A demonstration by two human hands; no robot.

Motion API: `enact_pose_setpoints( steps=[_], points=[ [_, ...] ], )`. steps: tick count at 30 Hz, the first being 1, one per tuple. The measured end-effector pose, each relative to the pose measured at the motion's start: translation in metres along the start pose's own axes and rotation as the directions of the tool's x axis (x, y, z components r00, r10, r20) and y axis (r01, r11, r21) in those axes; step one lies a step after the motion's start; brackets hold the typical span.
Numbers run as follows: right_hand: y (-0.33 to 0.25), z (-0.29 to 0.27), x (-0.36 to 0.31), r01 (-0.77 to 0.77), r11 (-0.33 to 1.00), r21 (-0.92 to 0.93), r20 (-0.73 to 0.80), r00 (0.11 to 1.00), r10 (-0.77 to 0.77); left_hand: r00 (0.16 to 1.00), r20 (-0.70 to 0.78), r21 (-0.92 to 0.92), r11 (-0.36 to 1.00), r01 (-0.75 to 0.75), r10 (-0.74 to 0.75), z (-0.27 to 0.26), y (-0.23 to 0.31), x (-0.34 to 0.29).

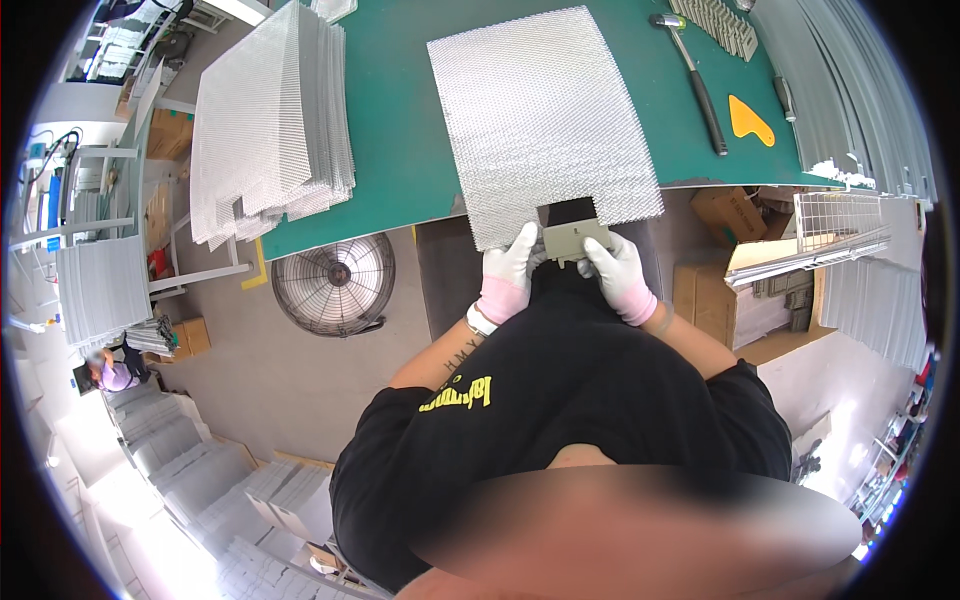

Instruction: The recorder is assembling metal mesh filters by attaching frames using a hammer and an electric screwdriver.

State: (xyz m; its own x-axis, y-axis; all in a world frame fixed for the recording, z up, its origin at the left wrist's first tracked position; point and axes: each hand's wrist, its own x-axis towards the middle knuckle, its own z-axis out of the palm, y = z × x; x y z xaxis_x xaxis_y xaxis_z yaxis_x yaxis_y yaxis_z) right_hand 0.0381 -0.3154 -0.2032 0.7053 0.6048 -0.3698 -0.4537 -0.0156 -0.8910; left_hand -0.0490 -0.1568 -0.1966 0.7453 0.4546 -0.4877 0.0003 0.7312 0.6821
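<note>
In front of my chest, both white-gloved hands are at a small grey-green rectangular piece [570, 241] with a small tab along its lower edge. My left hand [509, 266] has its fingers closed at the piece's left side, partly hidden. Thumb and fingers of my right hand [617, 272] pinch its right end. Just beyond it lies a silver expanded-mesh sheet [540, 115] on the green-topped table [390, 120]. The sheet's near edge has a rectangular notch, right behind the piece, and overhangs the table's front edge.
A stack of mesh sheets [265, 125] stands at the left. On the right lie a hammer [700, 95], a yellow scraper [750, 121], a screwdriver [785, 98] and a row of grey-green pieces [722, 25]. A floor fan [335, 284] and cardboard boxes [703, 298] stand below.
</note>
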Motion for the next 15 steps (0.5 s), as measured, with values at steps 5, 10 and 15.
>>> enact_pose_setpoints(
  steps=[5,10,15],
  points=[
    [0.008,0.000,0.007,-0.028,0.997,0.065,0.037,0.999,0.025,0.999,-0.030,0.023,1.000,-0.012,0.013,0.005,0.002,-0.002],
    [-0.003,0.012,0.006,-0.022,1.000,-0.010,0.007,1.000,0.022,0.974,0.181,0.321,0.944,0.070,-0.133,-0.018,-0.015,0.007],
    [0.000,-0.001,0.013,0.103,0.989,0.104,-0.328,0.942,-0.063,0.967,0.181,0.314,0.943,0.113,-0.176,-0.007,-0.004,0.006]
  ],
)
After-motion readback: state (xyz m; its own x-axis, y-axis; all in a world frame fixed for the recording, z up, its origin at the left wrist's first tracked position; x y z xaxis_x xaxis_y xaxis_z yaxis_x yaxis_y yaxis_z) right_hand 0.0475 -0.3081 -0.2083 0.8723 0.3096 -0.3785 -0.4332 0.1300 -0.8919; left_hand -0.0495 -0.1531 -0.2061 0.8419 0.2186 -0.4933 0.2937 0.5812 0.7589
